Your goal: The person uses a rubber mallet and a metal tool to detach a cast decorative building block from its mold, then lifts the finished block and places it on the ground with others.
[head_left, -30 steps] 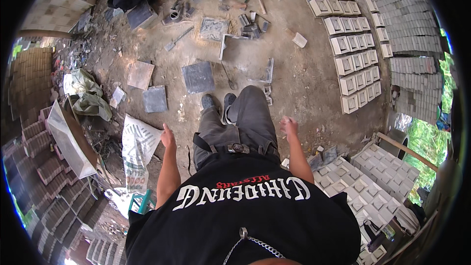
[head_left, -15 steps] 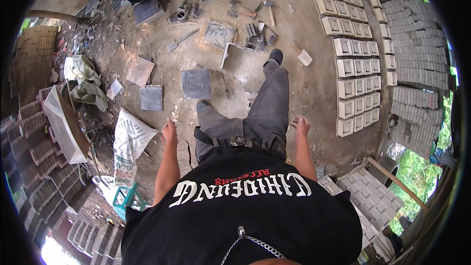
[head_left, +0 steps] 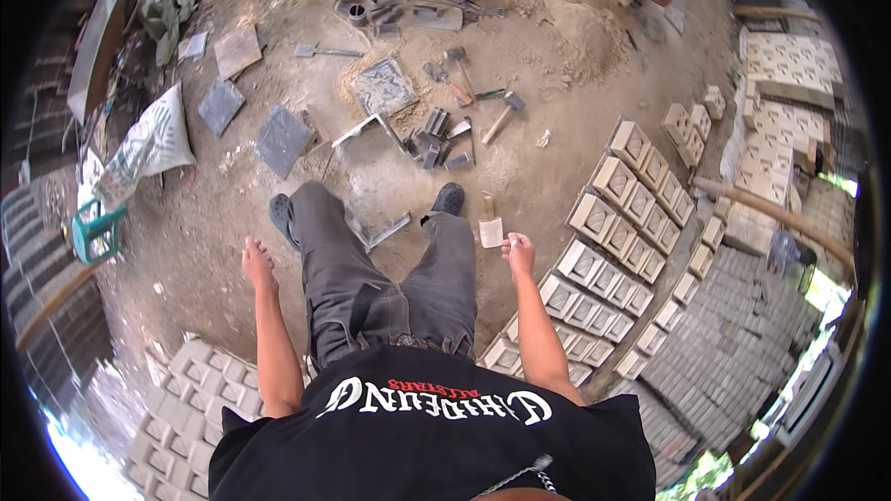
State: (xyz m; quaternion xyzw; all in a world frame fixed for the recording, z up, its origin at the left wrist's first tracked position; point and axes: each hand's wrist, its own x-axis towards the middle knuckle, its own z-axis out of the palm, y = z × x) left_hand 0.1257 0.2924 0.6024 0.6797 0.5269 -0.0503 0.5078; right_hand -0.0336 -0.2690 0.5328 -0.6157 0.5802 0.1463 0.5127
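Note:
My left hand [head_left: 259, 264] hangs over bare ground beside my left leg, its fingers loosely apart with nothing in them. On the other side, my right hand [head_left: 519, 253] is slightly curled and holds nothing I can see. Nearest to it on the ground lies a pale, square-headed tool with a short wooden handle [head_left: 490, 231]. An L-shaped metal frame piece [head_left: 379, 232] lies between my feet. Beyond my feet are another angled frame [head_left: 369, 128], several dark metal mould blocks [head_left: 433, 137] and a hammer [head_left: 504, 118].
Rows of cream patterned blocks [head_left: 594, 292] stand at right, with stacked grey pavers [head_left: 691, 362] beyond. Dark square plates [head_left: 286, 141] and a white sack [head_left: 153, 144] lie left. A green stool [head_left: 97, 230] stands at far left. Two people work ahead, one beside a sand pile [head_left: 589, 23].
My body has turned left and my feet have shifted. The block rows now lie nearer my right side, and a second person has come into view. Both hands remain empty at my sides.

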